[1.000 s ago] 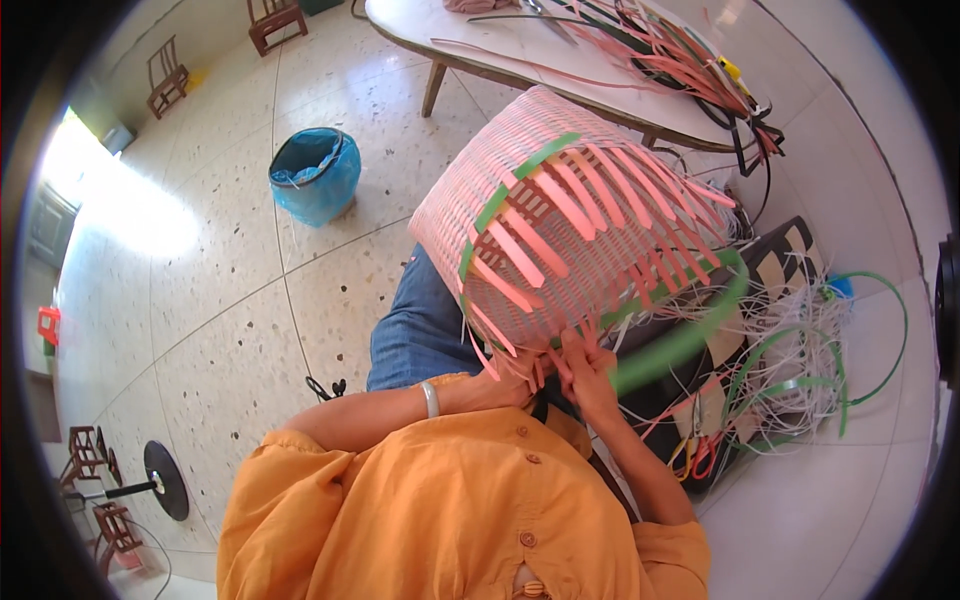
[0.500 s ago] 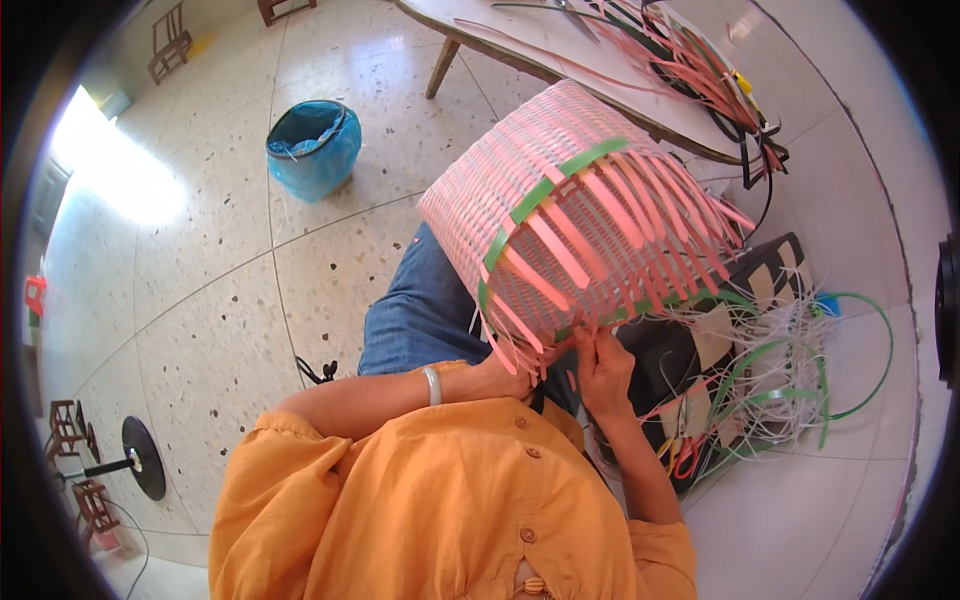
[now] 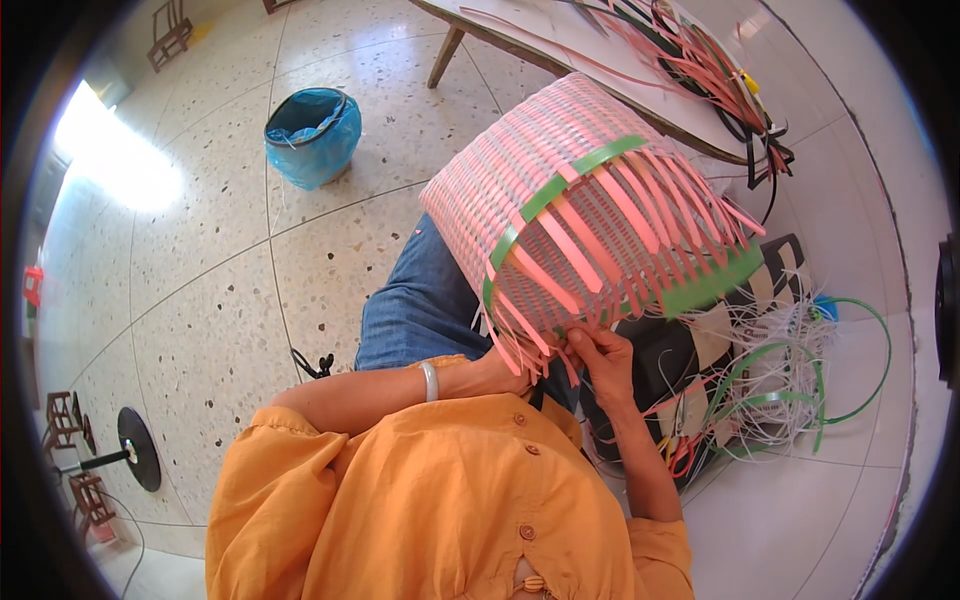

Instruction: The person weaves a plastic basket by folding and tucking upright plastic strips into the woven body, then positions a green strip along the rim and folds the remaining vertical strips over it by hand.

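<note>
A woven pink-and-white basket point(image 3: 520, 160) lies tilted across my lap, its opening toward me. Loose pink strip ends point(image 3: 572, 240) stick out around its rim, and a green strip point(image 3: 545, 195) runs along the rim beneath them. My left hand point(image 3: 508, 368) is at the near rim, its fingers closed on the edge and partly covered by strip ends. Beside it, my right hand point(image 3: 600, 362) pinches at the rim with thumb and forefinger; the green strip appears to be in the pinch, though small detail is hidden. A wide green blur point(image 3: 715, 282) shows where the strip's loose part swings.
A blue-lined bin point(image 3: 315, 140) stands on the floor ahead. On a low table point(image 3: 600, 70) lie bundled pink and dark strips point(image 3: 700, 70). At right are a black taped case point(image 3: 640, 370), red-handled scissors point(image 3: 683, 460) and tangled white strip scraps point(image 3: 790, 380). A black round base point(image 3: 140, 450) stands left.
The loose green strip along the near right rim now swings in a blur. My right hand has shifted slightly, staying pinched at the rim. The basket has turned a little.
</note>
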Available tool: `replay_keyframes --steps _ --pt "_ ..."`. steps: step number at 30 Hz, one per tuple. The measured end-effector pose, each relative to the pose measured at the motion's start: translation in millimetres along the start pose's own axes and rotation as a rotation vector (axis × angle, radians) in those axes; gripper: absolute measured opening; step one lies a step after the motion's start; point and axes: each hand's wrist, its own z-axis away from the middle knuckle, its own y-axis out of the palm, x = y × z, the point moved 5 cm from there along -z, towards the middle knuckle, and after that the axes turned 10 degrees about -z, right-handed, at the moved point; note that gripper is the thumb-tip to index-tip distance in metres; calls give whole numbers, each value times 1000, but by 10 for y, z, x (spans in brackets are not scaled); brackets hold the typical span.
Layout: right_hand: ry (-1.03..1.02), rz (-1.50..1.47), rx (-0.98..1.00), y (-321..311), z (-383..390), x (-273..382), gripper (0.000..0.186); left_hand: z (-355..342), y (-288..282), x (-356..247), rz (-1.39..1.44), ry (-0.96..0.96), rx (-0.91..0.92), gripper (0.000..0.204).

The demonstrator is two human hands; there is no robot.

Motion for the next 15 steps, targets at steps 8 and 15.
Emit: replay_keyframes --steps 8,15 --pt "264 -202 -190 -149 44 -191 24 -111 217 491 73 88 106 27" --pt "337 -99 -225 -108 -8 -118 19 -200 495 1113 602 114 108 30"
